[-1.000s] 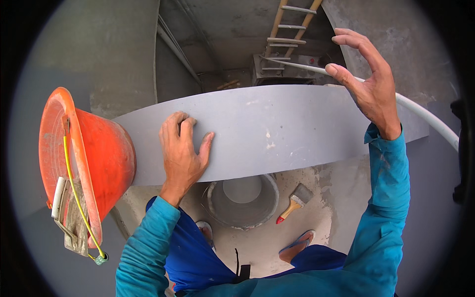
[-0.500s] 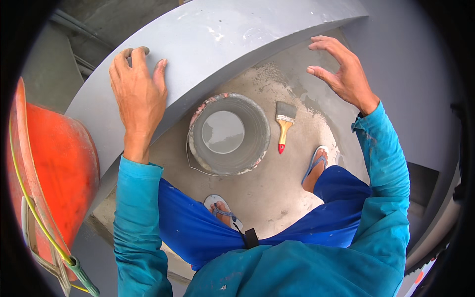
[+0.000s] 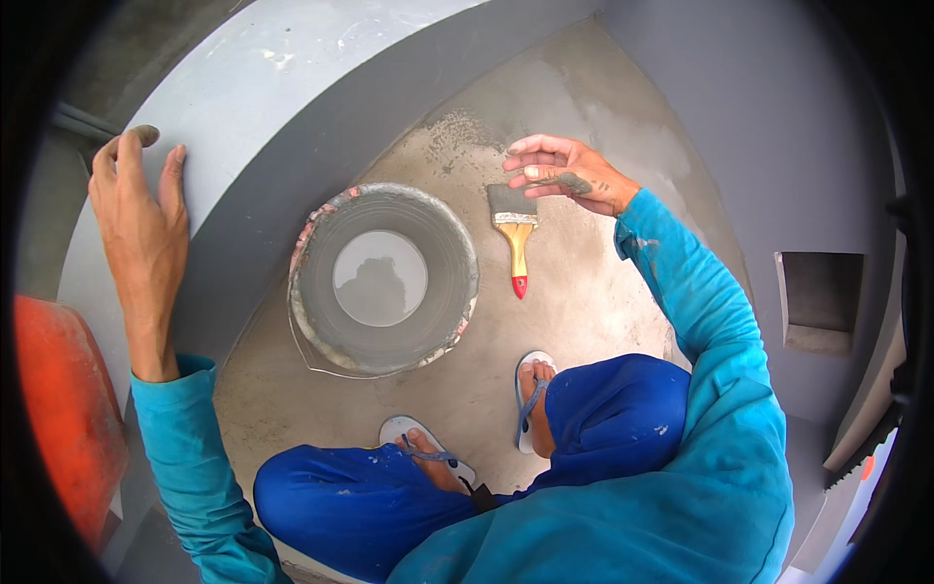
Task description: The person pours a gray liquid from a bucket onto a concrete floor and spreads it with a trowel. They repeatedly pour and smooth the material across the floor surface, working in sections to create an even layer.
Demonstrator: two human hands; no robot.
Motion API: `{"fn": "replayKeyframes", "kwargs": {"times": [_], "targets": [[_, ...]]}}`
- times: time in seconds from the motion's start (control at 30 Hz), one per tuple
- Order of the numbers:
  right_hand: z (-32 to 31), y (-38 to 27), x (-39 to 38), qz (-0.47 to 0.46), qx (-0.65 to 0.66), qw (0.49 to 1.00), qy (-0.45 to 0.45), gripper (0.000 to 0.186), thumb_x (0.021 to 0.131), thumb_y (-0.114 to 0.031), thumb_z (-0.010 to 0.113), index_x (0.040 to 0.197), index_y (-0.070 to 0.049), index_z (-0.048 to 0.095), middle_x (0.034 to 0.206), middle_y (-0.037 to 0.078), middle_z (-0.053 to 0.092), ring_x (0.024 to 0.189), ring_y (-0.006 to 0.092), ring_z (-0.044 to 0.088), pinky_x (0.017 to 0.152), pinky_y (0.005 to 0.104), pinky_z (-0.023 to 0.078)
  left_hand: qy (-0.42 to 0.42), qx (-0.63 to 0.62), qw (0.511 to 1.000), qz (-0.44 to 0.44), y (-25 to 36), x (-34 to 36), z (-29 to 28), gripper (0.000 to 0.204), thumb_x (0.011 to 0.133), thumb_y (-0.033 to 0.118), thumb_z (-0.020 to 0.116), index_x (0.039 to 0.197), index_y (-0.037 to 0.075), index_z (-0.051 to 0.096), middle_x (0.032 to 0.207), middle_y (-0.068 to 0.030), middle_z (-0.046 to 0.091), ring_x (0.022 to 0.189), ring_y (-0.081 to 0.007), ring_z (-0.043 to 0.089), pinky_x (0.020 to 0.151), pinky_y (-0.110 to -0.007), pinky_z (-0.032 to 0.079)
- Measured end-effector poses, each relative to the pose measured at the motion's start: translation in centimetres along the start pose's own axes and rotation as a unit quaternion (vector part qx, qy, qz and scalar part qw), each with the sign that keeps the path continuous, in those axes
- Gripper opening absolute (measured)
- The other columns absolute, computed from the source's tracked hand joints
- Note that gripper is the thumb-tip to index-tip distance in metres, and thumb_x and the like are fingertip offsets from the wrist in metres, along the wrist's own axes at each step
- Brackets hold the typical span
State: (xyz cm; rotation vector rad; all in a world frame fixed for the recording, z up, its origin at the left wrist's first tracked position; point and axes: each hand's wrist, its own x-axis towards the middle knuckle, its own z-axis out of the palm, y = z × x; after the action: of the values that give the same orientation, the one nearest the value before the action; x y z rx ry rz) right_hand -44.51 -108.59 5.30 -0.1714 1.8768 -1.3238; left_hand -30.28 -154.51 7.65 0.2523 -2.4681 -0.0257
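Note:
My left hand rests on the light grey curved ledge at left, fingers bent and apart, holding nothing. My right hand hangs open above a wide brush with a grey head and a yellow, red-tipped handle, lying on the floor. I cannot tell that the fingers touch it; nothing is gripped. Left of the brush stands a grey bucket with a crusted rim, a wire handle and watery grey liquid in its bottom.
An orange bucket sits at the left edge. Grey walls curve round the concrete floor. A square recess is in the right wall. My feet in flip-flops are below the bucket.
The view has turned downward onto the floor and my knees are more bent. My right hand has lowered from high at right to over the brush. My left hand remains on the ledge.

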Motion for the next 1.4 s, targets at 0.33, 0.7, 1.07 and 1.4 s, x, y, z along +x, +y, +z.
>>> {"fn": "replayKeyframes", "kwargs": {"times": [0.33,0.7,1.07,1.4], "targets": [[-12.0,22.9,1.4,-0.125,-0.394,0.902,0.122,0.026,0.091,0.001,0.063,0.113,-0.01,0.07,0.127,0.009,0.066,0.105,0.028,0.069,0.086,0.0404,0.057,0.034,-0.089,0.991,0.097,12.1,-17.6,-2.0,0.03,0.095,0.003,0.071,0.123,-0.002,0.063,0.119,-0.0171,0.068,0.113,-0.0276,0.067,0.1,-0.041,0.053],[-12.0,30.0,-4.0,-0.36,-0.643,0.676,-0.012,0.019,0.087,-0.006,0.065,0.103,-0.017,0.067,0.12,0.006,0.056,0.115,0.0231,0.054,0.094,0.0376,0.044,-0.127,-0.7,0.436,-0.551,24.8,-29.7,1.4,0.045,0.106,0.039,0.056,0.132,0.003,0.052,0.131,-0.0134,0.062,0.12,-0.0246,0.062,0.103,-0.042,0.052],[-18.9,19.2,-0.5,-0.185,-0.253,0.925,0.217,0.023,0.088,-0.023,0.079,0.101,-0.009,0.066,0.095,0.008,0.068,0.091,0.0203,0.066,0.078,0.0375,0.052,-0.028,-0.726,0.443,-0.525,26.6,-24.4,-0.4,0.029,0.105,0.009,0.055,0.133,0.004,0.053,0.131,-0.0116,0.063,0.12,-0.0219,0.063,0.105,-0.043,0.055],[-8.4,16.7,13.7,-0.186,-0.002,0.981,0.054,0.024,0.079,-0.014,0.087,0.094,-0.006,0.069,0.09,0.006,0.07,0.084,0.0173,0.068,0.073,0.0333,0.055,-0.01,-0.661,0.458,-0.595,22.4,-27.8,-3.0,0.036,0.103,0.011,0.057,0.138,0.005,0.051,0.134,-0.0123,0.062,0.123,-0.0247,0.062,0.105,-0.046,0.054]]}}
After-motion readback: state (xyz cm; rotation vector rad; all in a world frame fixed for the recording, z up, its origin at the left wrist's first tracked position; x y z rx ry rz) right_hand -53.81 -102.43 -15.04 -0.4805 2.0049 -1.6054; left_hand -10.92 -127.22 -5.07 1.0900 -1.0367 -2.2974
